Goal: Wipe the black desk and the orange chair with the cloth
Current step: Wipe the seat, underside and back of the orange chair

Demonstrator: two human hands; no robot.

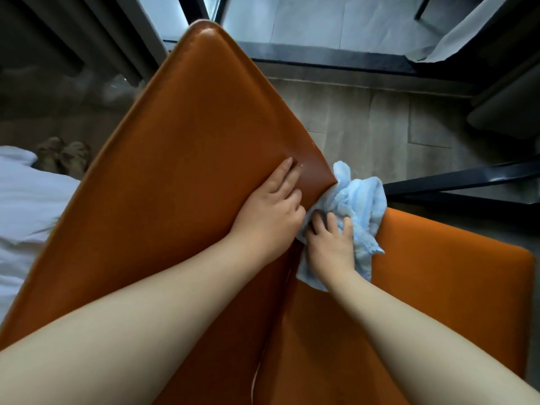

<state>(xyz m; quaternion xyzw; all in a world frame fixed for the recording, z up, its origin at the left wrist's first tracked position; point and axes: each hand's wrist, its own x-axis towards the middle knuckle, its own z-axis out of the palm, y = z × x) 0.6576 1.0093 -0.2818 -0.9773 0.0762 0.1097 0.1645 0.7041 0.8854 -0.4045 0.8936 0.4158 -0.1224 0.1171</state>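
Note:
The orange chair (181,159) fills the middle of the view, its backrest seen from above and its seat at the lower right. My left hand (271,206) lies flat on the backrest near its right edge, fingers mostly straight. My right hand (330,241) presses a crumpled light blue cloth (356,206) against the backrest's right edge, its fingers curled into the fabric. The black desk (455,179) shows only as a dark edge at the right.
A white bed sheet (26,200) lies at the left, with a pair of slippers (62,156) on the floor beside it. Grey tiled floor (365,118) stretches behind the chair up to a dark window frame (321,58) and curtain (455,39).

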